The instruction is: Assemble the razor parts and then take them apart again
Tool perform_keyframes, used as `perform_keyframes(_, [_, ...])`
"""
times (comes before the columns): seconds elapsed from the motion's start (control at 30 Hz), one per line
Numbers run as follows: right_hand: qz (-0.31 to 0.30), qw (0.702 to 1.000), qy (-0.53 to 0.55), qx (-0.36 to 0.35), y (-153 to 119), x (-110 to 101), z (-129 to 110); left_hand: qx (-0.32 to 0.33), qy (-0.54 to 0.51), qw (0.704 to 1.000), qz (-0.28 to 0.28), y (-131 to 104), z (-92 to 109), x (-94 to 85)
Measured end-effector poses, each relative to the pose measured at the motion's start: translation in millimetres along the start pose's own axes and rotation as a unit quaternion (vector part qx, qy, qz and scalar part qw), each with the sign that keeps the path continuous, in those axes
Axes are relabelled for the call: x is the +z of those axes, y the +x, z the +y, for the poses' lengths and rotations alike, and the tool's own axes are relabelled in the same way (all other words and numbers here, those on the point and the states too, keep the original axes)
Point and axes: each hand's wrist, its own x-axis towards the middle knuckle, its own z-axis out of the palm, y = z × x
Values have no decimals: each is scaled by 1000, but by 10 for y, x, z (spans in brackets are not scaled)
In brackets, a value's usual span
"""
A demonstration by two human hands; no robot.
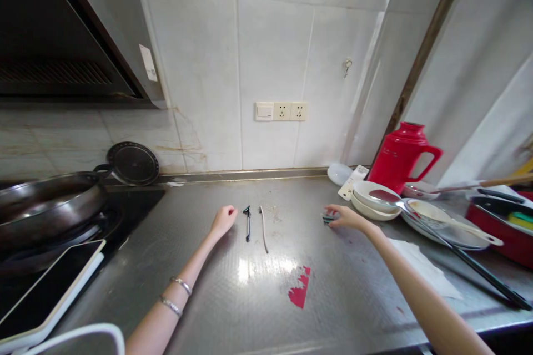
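My left hand rests over the metal counter with its fingers curled in, and nothing shows in it. Just right of it lies a razor with a dark head and a slim handle. Beside the razor is a thin, pale pinkish stick, slightly bent, its kind unclear. Farther right, my right hand has its thumb and fingers closed around a small dark-green and clear object at the counter surface. The fingers partly cover that object, so its kind cannot be made out.
A torn red patch lies on the counter. At right are white bowls, a red thermos, a ladle, a plate and a red pot. At left are a pan and a tablet-like device.
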Motion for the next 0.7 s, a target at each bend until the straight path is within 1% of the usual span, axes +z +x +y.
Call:
perform_keyframes(0.1, [30, 999, 0, -32, 47, 82, -156, -17, -27, 999, 12, 7, -160, 81])
perform_keyframes(0.17, [37, 996, 8, -77, 111, 186, -353, -21, -35, 999, 21, -2, -221, 126])
perform_keyframes(0.33, [3, 983, 36, -178, 339, 574, -993, -16, -33, 998, 44, -48, -262, 170])
perform_keyframes(0.43, [7, 975, 44, -218, 458, 795, -1260, -13, -37, 998, 52, -78, -257, 163])
perform_keyframes(0.5, [-8, 974, 41, -223, 509, 897, -1348, -6, -42, 998, 53, -95, -253, 158])
perform_keyframes(0.6, [-42, 976, 34, -212, 537, 973, -1384, 0, -53, 997, 55, -111, -255, 161])
perform_keyframes(0.7, [-41, 976, 38, -211, 528, 997, -1378, 0, -65, 996, 60, -112, -265, 178])
